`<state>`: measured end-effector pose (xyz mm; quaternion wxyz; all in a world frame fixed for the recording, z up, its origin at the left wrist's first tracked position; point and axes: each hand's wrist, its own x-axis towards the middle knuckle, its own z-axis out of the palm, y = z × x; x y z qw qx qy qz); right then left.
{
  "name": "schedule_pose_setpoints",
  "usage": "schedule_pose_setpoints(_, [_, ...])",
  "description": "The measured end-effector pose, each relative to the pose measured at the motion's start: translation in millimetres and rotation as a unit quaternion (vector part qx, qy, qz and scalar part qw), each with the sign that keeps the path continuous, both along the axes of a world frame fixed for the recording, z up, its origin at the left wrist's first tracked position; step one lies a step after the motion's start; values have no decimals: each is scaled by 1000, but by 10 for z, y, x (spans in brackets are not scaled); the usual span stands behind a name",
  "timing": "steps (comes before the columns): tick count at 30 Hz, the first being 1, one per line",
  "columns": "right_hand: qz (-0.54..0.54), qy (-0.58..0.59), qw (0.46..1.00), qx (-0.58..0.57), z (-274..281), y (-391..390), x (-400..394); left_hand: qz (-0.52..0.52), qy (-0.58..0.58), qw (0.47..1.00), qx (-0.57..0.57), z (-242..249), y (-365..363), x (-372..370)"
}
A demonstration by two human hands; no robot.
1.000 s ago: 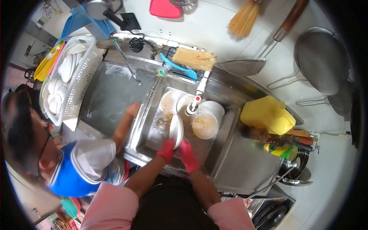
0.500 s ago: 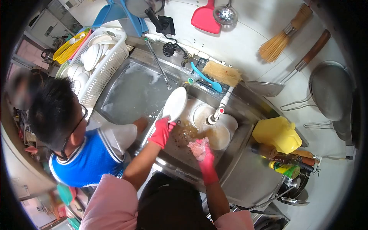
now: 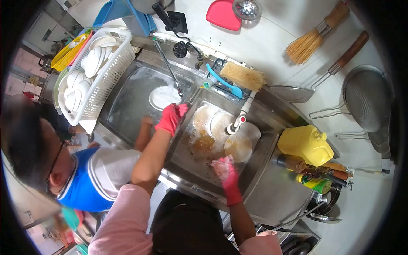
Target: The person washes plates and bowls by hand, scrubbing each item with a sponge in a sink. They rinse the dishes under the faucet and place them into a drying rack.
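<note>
My left hand (image 3: 171,118), in a pink rubber glove, is over the divider between the two basins with its fingers partly apart. Just beyond its fingers, a white plate (image 3: 162,98) lies in the left basin (image 3: 123,108) beneath the thin tap. My right hand (image 3: 228,173), also gloved, is closed around a pale, sudsy scrubbing cloth (image 3: 222,167) low over the right basin (image 3: 193,172). Near it, several dishes, among them a round plate (image 3: 238,148), sit in brownish, foamy water. A white spout (image 3: 235,126) hangs over those dishes.
At my left stands a person in a blue vest (image 3: 87,180), one hand (image 3: 145,123) at the left basin. A white basket (image 3: 106,70) of dishes stands behind that basin. A yellow jug (image 3: 304,144) and bottle (image 3: 314,183) are at right. Strainers (image 3: 367,97) hang on the wall.
My left hand has moved left, and the plate it held is now down in the left basin. The person beside me has leaned lower and left. My right hand has barely moved.
</note>
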<state>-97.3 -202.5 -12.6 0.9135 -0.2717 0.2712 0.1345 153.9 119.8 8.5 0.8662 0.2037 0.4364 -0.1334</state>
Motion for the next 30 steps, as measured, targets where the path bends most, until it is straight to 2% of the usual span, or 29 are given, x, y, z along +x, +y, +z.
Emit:
schedule_pose_setpoints(1, [-5,-4,1000,9,-2,-22,-14,-42,-37,996,73,-176,-95,-60])
schedule_pose_setpoints(3, [-18,-4,1000,-25,126,-41,-8,-124,-109,963,214,-51,-617,-415])
schedule_pose_setpoints(4, [-24,-3,999,-43,164,-54,5,-177,-104,947,249,-228,-734,-586])
schedule_pose_setpoints(6, [-36,33,999,-21,128,-104,18,-282,-91,902,313,-979,-939,-953])
schedule_pose_setpoints(7, [-42,51,998,-10,95,-133,17,-317,-107,825,455,-1483,-937,-1174])
schedule_pose_setpoints(8, [-15,47,999,-9,87,-167,6,-344,-122,726,583,-2033,-864,-1406])
schedule_pose_setpoints(9, [11,43,999,-10,95,-209,-10,-362,-134,608,694,-2341,-851,-1531])
schedule_pose_setpoints(10, [37,39,998,-11,77,-256,-34,-308,-48,549,776,-2432,-926,-1565])
schedule_pose_setpoints(11, [18,56,998,-21,20,-292,-91,-249,39,480,841,-2486,-1023,-1602])
schedule_pose_setpoints(13, [-20,89,995,-41,-118,-363,-251,-300,102,475,821,-2373,-1105,-1657])
schedule_pose_setpoints(15, [-9,100,994,-40,-48,-415,-293,-506,43,585,632,-2003,-918,-1622])
schedule_pose_setpoints(17, [-11,121,991,-54,7,-444,-358,-499,14,586,638,-2306,-983,-1683])
schedule_pose_setpoints(19, [-23,144,986,-83,-31,-452,-408,-464,-1,574,675,-2411,-1048,-1655])
schedule_pose_setpoints(22, [-20,188,978,-84,151,-459,-317,-419,-12,548,724,-2265,-1147,-1585])
schedule_pose_setpoints(23, [-14,177,980,-84,117,-488,-334,-436,-22,547,715,-2078,-1137,-1536])
schedule_pose_setpoints(25, [-2,154,984,-84,0,-549,-368,-457,-64,536,707,-2001,-1156,-1462])
schedule_pose_setpoints(27, [-14,140,985,-96,115,-518,-319,-468,-124,514,708,-2099,-1099,-1489])
schedule_pose_setpoints(30, [-23,102,988,-111,342,-420,-220,-491,-81,515,698,-1747,-1239,-1453])
